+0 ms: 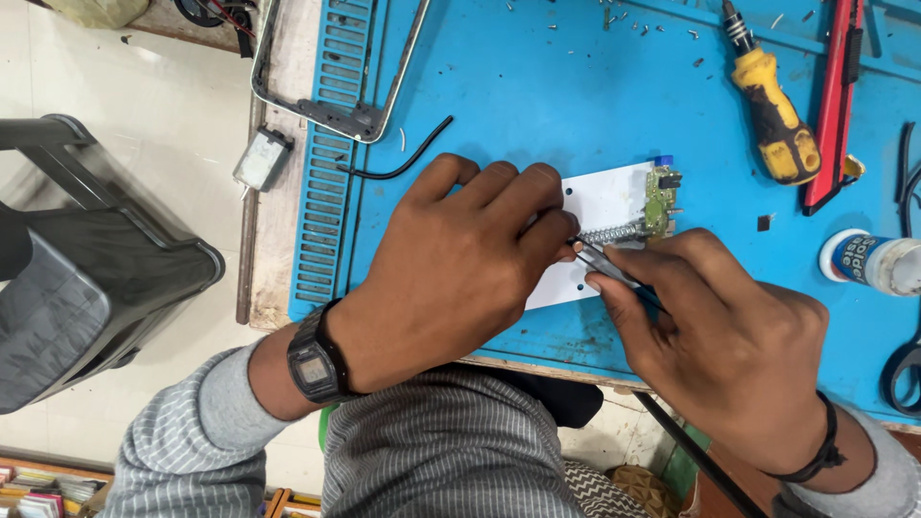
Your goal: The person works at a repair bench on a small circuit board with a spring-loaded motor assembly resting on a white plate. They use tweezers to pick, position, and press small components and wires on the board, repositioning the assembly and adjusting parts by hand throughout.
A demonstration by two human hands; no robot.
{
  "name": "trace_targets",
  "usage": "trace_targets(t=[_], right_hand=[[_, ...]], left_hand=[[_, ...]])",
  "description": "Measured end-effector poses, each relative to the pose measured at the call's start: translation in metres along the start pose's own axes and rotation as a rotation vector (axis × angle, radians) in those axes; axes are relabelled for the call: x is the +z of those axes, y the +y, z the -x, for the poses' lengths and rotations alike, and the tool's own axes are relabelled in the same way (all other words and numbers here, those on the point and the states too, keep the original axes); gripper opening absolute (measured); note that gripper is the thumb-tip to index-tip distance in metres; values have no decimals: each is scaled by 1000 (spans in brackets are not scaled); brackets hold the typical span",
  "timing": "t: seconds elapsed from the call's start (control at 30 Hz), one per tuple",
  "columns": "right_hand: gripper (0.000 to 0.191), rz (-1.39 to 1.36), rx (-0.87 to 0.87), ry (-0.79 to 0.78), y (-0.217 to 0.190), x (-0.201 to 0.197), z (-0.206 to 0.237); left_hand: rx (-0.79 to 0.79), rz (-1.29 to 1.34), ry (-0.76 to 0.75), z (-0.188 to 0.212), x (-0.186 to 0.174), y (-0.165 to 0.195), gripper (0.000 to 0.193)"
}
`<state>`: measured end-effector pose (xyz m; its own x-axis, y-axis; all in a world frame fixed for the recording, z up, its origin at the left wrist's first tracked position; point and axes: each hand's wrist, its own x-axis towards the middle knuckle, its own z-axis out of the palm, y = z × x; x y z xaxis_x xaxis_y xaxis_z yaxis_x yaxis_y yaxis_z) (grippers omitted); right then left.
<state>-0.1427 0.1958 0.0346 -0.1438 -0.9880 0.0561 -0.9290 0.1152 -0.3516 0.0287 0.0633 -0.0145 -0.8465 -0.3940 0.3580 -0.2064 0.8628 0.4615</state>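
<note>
My left hand rests on a white plastic plate on the blue mat, its fingers curled at the end of a small metal coil spring. My right hand pinches thin metal tweezers whose tips meet the spring near my left fingertips. A small green circuit board with a blue part sits at the plate's right edge, against the spring's far end. Much of the plate lies hidden under my left hand.
A yellow-handled screwdriver and a red utility knife lie at the upper right. A white round container and black scissor handles sit at the right edge. A metal frame, a black wire and loose screws lie farther up. A dark stool stands left of the bench.
</note>
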Motion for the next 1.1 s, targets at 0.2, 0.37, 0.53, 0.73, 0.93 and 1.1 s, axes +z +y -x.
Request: trace_targets(t=[0.2, 0.37, 0.53, 0.73, 0.93, 1.1], right_hand=[[16, 95, -99, 24, 4, -2, -3], [13, 139, -138, 38, 3, -4, -6], [16, 125, -154, 60, 4, -4, -8], [22, 113, -143, 116, 0, 0, -9], [22, 133, -168, 118, 3, 1, -11], [25, 124, -159, 108, 5, 2, -11]], left_hand=[[31, -81, -22, 0, 1, 1, 17], [35, -64, -20, 0, 3, 1, 17], [34, -71, -14, 1, 4, 1, 18], [32, -92, 5, 2, 3, 4, 18], [57, -182, -11, 4, 2, 6, 14], [69, -208, 4, 4, 2, 6, 13]])
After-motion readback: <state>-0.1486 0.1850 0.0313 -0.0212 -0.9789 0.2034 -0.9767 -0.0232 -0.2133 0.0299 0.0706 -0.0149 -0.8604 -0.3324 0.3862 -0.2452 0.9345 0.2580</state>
